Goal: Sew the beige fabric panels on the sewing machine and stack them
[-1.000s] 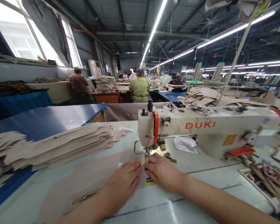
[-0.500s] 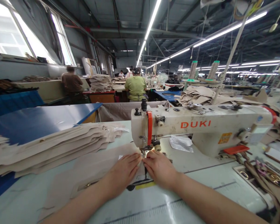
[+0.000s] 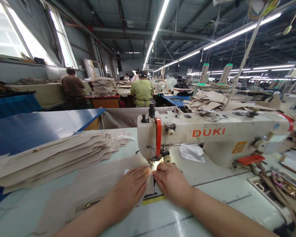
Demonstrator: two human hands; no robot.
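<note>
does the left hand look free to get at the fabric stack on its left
Probably yes. The left hand lies flat and open on the beige piece, gripping nothing. The stack sits on the same table to its left, and nothing stands between them.

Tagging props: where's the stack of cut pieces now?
Head view, left side: the stack lies on the table, left of the machine and beyond the left hand.
</note>
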